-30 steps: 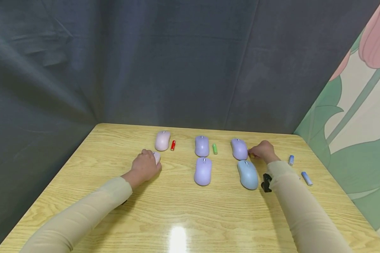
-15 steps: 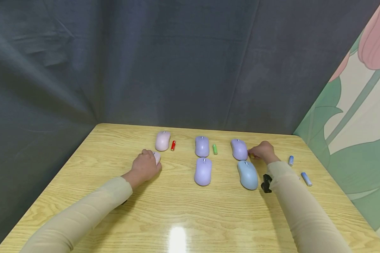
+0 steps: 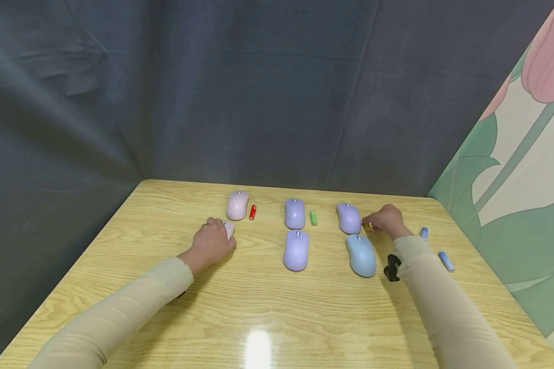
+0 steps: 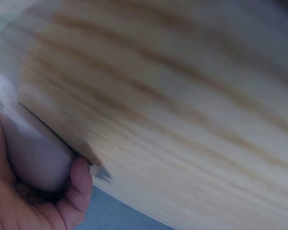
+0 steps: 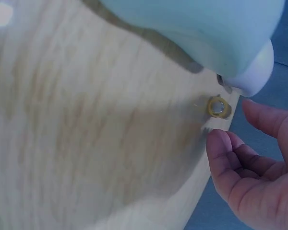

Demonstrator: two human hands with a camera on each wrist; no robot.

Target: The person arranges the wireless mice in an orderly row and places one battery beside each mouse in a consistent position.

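My left hand (image 3: 212, 241) is curled over a pale pink computer mouse (image 3: 230, 230), mostly hidden beneath it. The left wrist view shows fingers and thumb around that mouse's sides. At the right, my right hand (image 3: 386, 219) hovers beside a yellow battery (image 3: 367, 226). In the right wrist view the battery (image 5: 218, 107) lies on the table, and my thumb and bent fingers stand apart, holding nothing. Just left of the battery is a purple mouse (image 3: 349, 218), with a blue mouse (image 3: 361, 255) in front of it.
Another pink mouse (image 3: 237, 205) lies at the back beside a red battery (image 3: 252, 212). Two purple mice, one behind (image 3: 294, 213) and one in front (image 3: 296, 250), sit mid-table near a green battery (image 3: 313, 218). Blue batteries (image 3: 446, 261) lie near the table's right edge.
My right hand has shifted slightly right, away from the purple mouse, and more of the yellow battery shows. The left hand stays on its mouse.
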